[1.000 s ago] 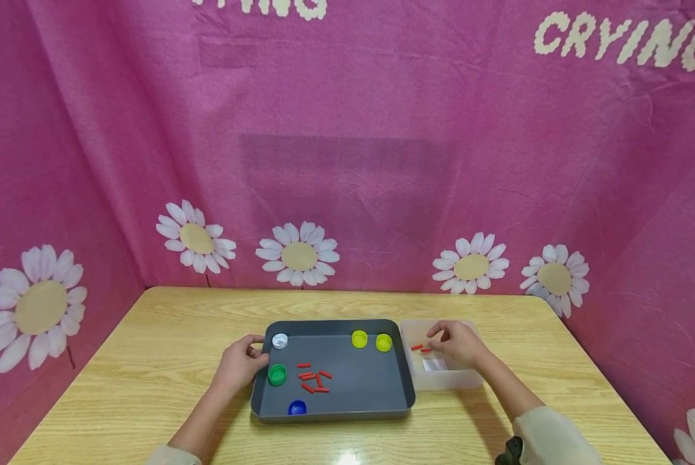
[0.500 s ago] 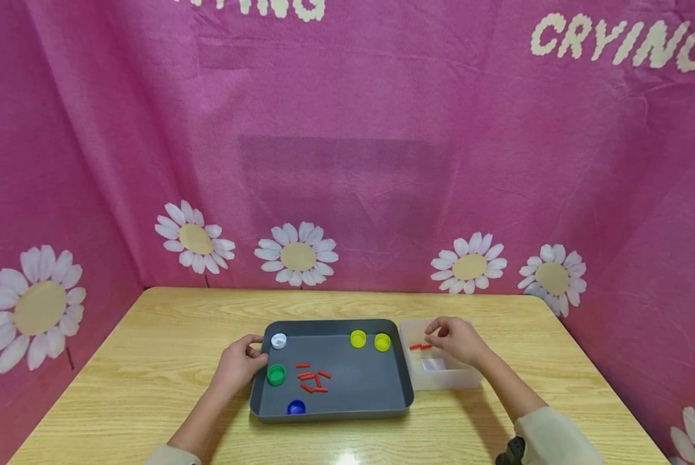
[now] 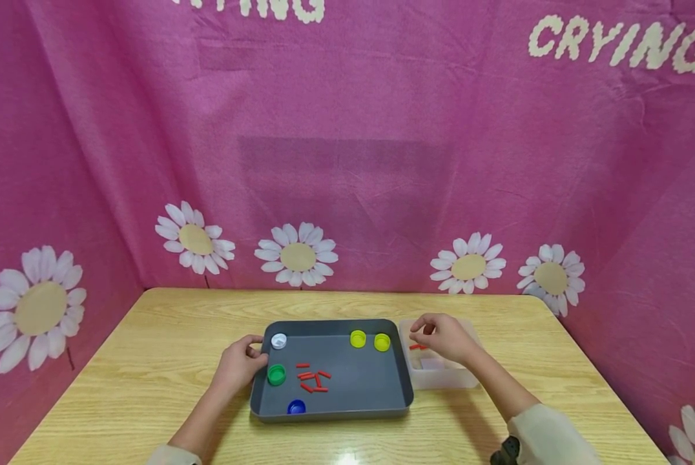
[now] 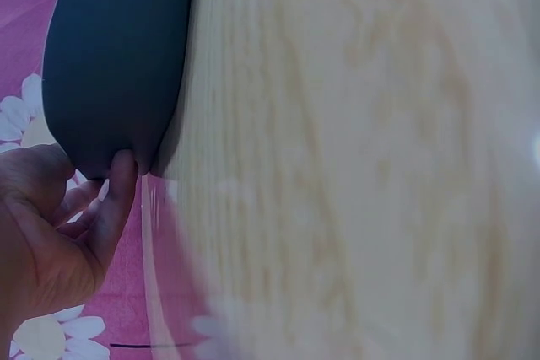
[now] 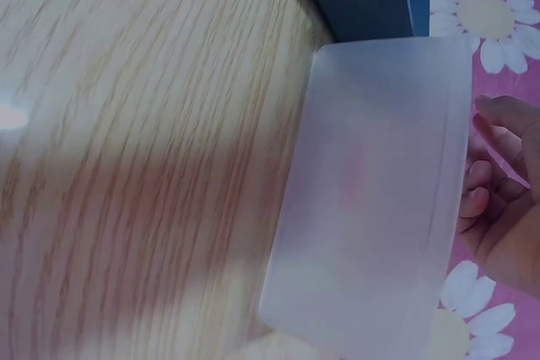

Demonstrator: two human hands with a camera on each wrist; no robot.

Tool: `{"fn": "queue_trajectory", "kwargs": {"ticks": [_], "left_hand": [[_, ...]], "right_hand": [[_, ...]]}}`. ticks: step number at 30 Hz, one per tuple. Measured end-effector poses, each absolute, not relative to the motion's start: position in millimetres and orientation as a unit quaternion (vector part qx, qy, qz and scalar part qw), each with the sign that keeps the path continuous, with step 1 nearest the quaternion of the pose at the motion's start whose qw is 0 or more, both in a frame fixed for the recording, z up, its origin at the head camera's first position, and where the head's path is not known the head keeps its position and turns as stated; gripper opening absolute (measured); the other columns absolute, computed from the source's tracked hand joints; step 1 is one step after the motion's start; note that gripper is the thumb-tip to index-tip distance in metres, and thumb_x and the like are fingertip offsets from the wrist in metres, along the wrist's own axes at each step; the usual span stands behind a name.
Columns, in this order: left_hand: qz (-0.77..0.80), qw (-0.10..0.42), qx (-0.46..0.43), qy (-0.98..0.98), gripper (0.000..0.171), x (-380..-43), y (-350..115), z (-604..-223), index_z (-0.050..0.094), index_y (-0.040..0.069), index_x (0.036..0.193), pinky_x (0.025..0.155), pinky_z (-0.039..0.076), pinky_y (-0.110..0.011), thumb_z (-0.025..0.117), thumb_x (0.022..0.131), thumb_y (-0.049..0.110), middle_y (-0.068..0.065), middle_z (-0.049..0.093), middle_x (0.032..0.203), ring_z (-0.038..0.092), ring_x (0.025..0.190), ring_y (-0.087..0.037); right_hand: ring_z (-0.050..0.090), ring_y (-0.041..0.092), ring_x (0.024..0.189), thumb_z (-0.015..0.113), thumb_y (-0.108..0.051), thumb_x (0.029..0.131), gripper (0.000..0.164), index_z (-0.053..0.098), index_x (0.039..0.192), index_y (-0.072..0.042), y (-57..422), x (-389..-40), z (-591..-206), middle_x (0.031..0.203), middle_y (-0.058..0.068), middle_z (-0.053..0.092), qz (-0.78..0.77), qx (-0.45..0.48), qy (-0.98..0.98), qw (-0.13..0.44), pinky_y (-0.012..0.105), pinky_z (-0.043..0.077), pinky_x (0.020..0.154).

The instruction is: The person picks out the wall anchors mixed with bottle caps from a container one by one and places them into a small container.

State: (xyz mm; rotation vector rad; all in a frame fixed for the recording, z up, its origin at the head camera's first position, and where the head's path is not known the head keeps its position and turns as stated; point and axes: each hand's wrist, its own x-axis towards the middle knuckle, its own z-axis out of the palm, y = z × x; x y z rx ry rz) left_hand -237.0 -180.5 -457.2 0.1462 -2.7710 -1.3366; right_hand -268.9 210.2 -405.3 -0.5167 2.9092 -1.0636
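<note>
My left grip (image 3: 240, 365) clamped on gray tray (image 3: 366, 386); right grip (image 3: 445, 336) above translucent bin (image 3: 449, 380), cannot tell if pinching. Light fingertip touch likely suits red sticks (image 3: 414, 347).

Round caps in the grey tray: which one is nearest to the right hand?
The yellow cap on the right; the other yellow cap is farther left, and the white cap, green cap and blue cap farther still.
</note>
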Motion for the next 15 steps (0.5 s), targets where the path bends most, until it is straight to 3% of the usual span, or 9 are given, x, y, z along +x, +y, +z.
{"fn": "queue_trajectory", "kwargs": {"ticks": [15], "left_hand": [[-0.430, 0.041, 0.044, -0.901, 0.039, -239, -182, -460, 0.059, -0.004, 0.114, 0.054, 0.042, -0.025, 0.064, 0.077, 0.007, -0.006, 0.059, 0.074, 0.051, 0.063, -0.014]], "right_hand": [[0.048, 0.012, 0.063, 0.069, -0.019, 0.082, 0.009, 0.069, 0.088, -0.012, 171, -264, -397, 0.070, -0.002, 0.056, -0.345, -0.202, 0.917, 0.000, 0.023, 0.041, 0.053]]}}
